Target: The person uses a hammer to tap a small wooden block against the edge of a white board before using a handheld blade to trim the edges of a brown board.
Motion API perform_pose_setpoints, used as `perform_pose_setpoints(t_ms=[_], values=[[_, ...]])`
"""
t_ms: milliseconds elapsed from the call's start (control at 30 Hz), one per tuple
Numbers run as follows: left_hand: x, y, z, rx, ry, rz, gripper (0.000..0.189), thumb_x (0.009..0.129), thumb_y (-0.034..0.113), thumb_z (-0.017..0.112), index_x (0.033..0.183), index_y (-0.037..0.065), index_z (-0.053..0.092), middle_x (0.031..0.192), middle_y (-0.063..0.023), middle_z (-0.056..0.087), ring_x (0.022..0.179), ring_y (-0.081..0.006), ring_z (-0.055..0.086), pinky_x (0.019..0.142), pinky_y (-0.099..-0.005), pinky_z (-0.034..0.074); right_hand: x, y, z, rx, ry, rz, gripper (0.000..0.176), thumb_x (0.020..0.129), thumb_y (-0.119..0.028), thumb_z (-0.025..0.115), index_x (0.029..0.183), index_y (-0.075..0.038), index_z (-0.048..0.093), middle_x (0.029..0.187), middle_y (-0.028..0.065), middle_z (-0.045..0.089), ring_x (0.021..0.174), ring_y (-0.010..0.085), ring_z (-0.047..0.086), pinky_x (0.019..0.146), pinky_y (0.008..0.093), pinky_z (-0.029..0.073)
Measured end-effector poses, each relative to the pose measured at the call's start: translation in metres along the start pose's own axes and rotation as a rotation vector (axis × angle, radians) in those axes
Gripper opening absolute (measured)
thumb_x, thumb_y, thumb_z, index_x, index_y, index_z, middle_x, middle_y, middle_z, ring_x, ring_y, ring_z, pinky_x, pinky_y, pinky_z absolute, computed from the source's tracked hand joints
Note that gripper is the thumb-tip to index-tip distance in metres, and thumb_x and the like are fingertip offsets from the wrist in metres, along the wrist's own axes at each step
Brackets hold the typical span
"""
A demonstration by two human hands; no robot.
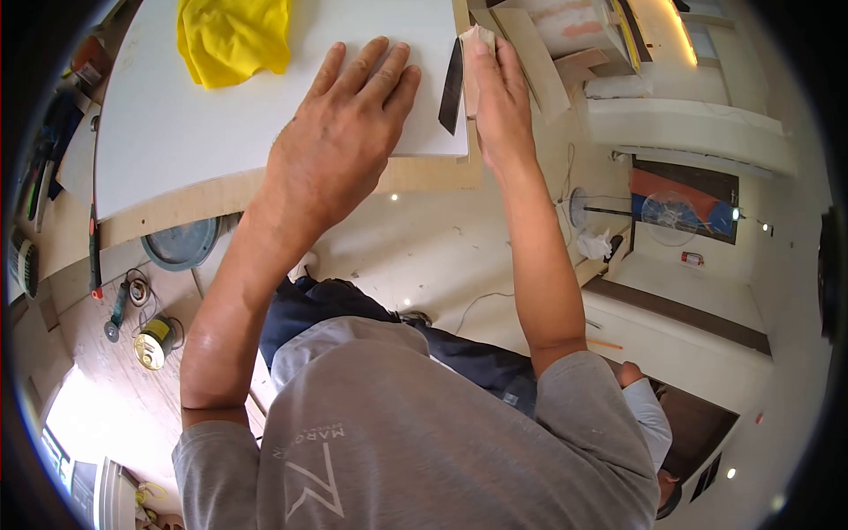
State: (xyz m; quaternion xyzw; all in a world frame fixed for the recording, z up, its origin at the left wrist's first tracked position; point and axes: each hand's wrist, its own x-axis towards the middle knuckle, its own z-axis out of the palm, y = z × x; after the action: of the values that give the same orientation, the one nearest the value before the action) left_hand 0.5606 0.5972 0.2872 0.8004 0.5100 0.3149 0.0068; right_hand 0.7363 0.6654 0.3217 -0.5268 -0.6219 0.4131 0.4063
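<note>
My left hand (349,128) lies flat on a white board (203,132), fingers stretched out and slightly apart. At the board's right edge, my right hand (502,110) is closed around a pale, flat block (478,66), which is pressed along that edge. Just left of the block, a dark narrow strip (451,88) rests on the board near its corner. A yellow cloth (234,40) lies crumpled at the far side, beyond my left hand. The underside of the block is hidden.
The board sits on a wooden bench (221,193). Left of it are a red-ended tool (94,256) and a brush (24,261). An angle grinder (115,314) and a tin (155,343) stand lower left. Wooden boards (526,62) lie at right; another person (649,415) is behind.
</note>
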Motion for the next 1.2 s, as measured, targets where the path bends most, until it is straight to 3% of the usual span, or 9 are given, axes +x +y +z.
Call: perform_pose_setpoints(t_ms=[167,267,367,767,867,967,1067,1167,1200], values=[[-0.001,0.001,0.002,0.028,0.016,-0.002,0.073,0.063,-0.002,0.07,0.134,0.001,0.052,0.146,-0.014,0.045,0.139,-0.0302,0.037,0.118,-0.0456,0.027,-0.013,0.003,-0.001,-0.023,0.019,-0.046,0.033,0.102,-0.032,0.05,0.122,-0.005,0.051,0.088,-0.0028,0.055,0.076,0.0044,0.048,0.067,0.0219,0.042],[0.001,0.003,0.002,0.026,0.019,-0.009,0.072,0.064,-0.002,0.07,0.133,0.001,0.052,0.146,-0.0137,0.045,0.139,-0.0298,0.037,0.118,-0.0454,0.027,-0.022,0.0,-0.005,0.003,-0.026,-0.012,0.041,0.104,-0.029,0.046,0.133,-0.001,0.048,0.128,0.0067,0.054,0.117,0.0128,0.051,0.1,0.0281,0.041],[0.0,0.003,0.002,0.021,0.022,-0.012,0.071,0.064,-0.002,0.07,0.133,0.001,0.052,0.147,-0.0137,0.045,0.14,-0.0295,0.037,0.118,-0.0454,0.026,-0.029,-0.001,-0.006,-0.006,-0.024,0.004,0.042,0.104,-0.027,0.045,0.136,0.0,0.046,0.132,0.0076,0.052,0.12,0.0137,0.05,0.102,0.0284,0.04],[0.001,0.004,-0.001,-0.004,0.002,-0.021,0.075,0.062,-0.004,0.07,0.134,0.0,0.051,0.147,-0.0148,0.044,0.14,-0.0307,0.036,0.118,-0.0465,0.027,-0.056,-0.009,-0.011,-0.037,-0.042,0.092,0.044,0.104,-0.027,0.043,0.14,-0.002,0.042,0.135,0.0086,0.049,0.122,0.0157,0.048,0.103,0.0303,0.039],[0.001,0.001,-0.001,-0.041,0.009,-0.019,0.074,0.062,-0.005,0.069,0.134,-0.001,0.051,0.146,-0.0153,0.045,0.14,-0.031,0.037,0.118,-0.0469,0.027,-0.045,-0.002,-0.012,-0.043,-0.012,0.009,0.04,0.103,-0.034,0.046,0.13,-0.005,0.049,0.116,0.0071,0.058,0.105,0.0136,0.053,0.09,0.0287,0.044],[0.0,0.001,-0.001,-0.055,0.016,-0.019,0.073,0.063,-0.005,0.067,0.133,-0.001,0.051,0.145,-0.0155,0.045,0.139,-0.0311,0.037,0.118,-0.0471,0.027,-0.002,-0.002,-0.009,0.02,0.0,0.006,0.042,0.103,-0.035,0.047,0.131,-0.005,0.048,0.118,0.0069,0.056,0.107,0.013,0.052,0.092,0.0284,0.043],[0.0,0.001,-0.004,0.015,0.05,0.023,0.044,0.082,0.003,0.056,0.125,-0.005,0.056,0.137,-0.0168,0.053,0.133,-0.0297,0.045,0.114,-0.0473,0.033,0.045,-0.003,-0.003,0.043,-0.02,-0.006,0.04,0.102,-0.035,0.048,0.128,-0.004,0.048,0.113,0.0054,0.057,0.102,0.012,0.053,0.088,0.0281,0.045],[0.0,0.001,-0.002,-0.075,0.014,-0.021,0.065,0.067,-0.005,0.062,0.131,-0.003,0.052,0.144,-0.0162,0.047,0.139,-0.0311,0.038,0.118,-0.0478,0.026,0.07,0.001,0.0,0.046,-0.022,0.011,0.038,0.102,-0.034,0.048,0.126,-0.004,0.049,0.112,0.0052,0.057,0.1,0.0114,0.054,0.085,0.0277,0.046],[0.0,0.001,-0.002,-0.068,0.015,-0.021,0.062,0.07,-0.004,0.06,0.131,-0.004,0.052,0.144,-0.0165,0.047,0.138,-0.0311,0.038,0.117,-0.048,0.027,0.071,0.001,0.003,0.041,-0.024,0.02,0.038,0.102,-0.033,0.048,0.126,-0.004,0.049,0.112,0.0052,0.057,0.1,0.0113,0.054,0.086,0.0275,0.046]])
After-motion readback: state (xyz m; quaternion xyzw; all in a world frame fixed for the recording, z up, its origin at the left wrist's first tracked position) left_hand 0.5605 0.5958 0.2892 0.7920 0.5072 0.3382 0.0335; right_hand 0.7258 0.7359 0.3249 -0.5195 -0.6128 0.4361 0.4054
